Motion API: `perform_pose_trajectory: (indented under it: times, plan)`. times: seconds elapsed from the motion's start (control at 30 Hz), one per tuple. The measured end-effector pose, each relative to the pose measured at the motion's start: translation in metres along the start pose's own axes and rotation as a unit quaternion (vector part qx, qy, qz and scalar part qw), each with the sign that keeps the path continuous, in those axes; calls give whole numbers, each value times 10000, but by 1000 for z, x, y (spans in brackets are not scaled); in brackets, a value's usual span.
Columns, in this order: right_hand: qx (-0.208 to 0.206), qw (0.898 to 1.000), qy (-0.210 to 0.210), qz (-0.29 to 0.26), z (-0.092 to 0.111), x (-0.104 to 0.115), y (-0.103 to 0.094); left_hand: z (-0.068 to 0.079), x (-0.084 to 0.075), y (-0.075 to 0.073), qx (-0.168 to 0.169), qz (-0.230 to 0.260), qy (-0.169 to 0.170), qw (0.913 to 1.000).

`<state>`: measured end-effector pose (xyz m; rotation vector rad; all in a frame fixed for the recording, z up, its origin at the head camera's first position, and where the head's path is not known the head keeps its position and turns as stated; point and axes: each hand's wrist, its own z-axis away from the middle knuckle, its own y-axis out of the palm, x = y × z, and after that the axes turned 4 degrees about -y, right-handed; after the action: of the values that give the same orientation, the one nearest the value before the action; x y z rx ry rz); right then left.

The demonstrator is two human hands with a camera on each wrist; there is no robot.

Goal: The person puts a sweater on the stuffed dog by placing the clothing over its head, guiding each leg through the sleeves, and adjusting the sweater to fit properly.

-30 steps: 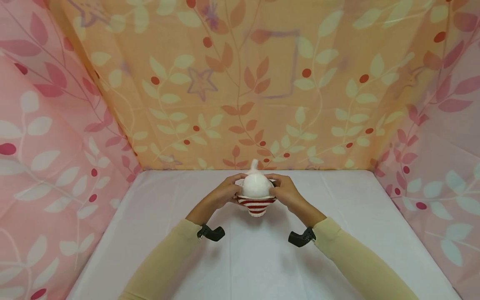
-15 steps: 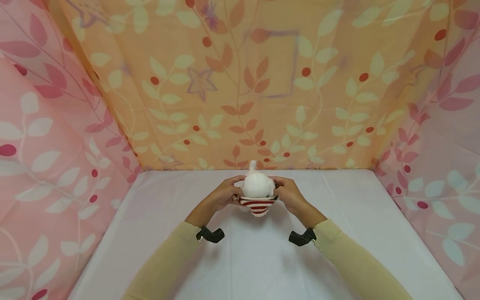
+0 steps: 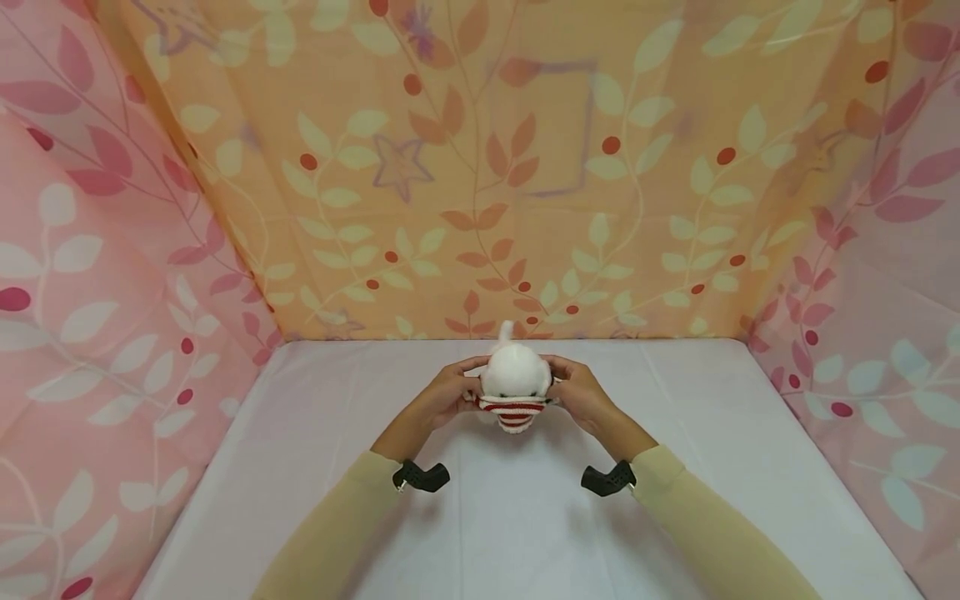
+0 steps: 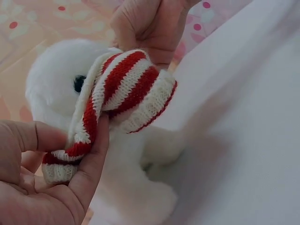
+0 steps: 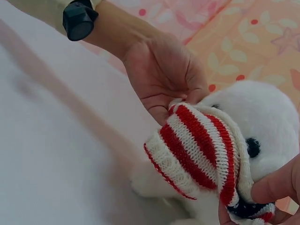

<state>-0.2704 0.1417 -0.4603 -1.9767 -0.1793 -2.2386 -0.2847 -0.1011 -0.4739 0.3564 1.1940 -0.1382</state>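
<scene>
A white plush toy [image 3: 514, 369] with dark eyes is held between both hands near the back of the table. A red-and-white striped knit piece [image 4: 129, 86] lies across its face below the eyes. My left hand [image 3: 452, 390] pinches one end of the knit beside the head, thumb on top and fingers beneath. On the other side, my right hand [image 3: 577, 390] pinches the opposite end, where a dark blue, white-specked part [image 5: 248, 209] shows. The toy's white legs [image 4: 150, 197] are visible below the knit in the left wrist view.
A white cloth covers the table [image 3: 510, 517]. An orange leaf-patterned sheet [image 3: 480, 167] stands behind it, with pink patterned sheets [image 3: 112, 292] at the sides. Black wrist cameras [image 3: 423, 477] are worn on both wrists.
The knit's upper edge has moved lower on the toy's face, and the dark eyes now show in the head view. Both hands have stayed nearly in place, still holding the knit.
</scene>
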Motion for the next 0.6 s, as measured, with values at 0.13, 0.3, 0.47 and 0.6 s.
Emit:
perform_pose_trajectory:
  times: [0.13,0.3,0.47,0.6]
  plan:
    - [-20,9999,-4,-149,1,-2,1,-1,5,1,-28,82,68,9999]
    - [12,9999,-83,-116,0,-7,2,-2,11,-3,115,429,-13,9990]
    - [-65,9953,-590,759,1,-5,-2,0,10,-9,20,298,68,9995]
    - [-143,9800,-1107,1650,2,2,-9,4,8,-13,-107,-16,85,9999]
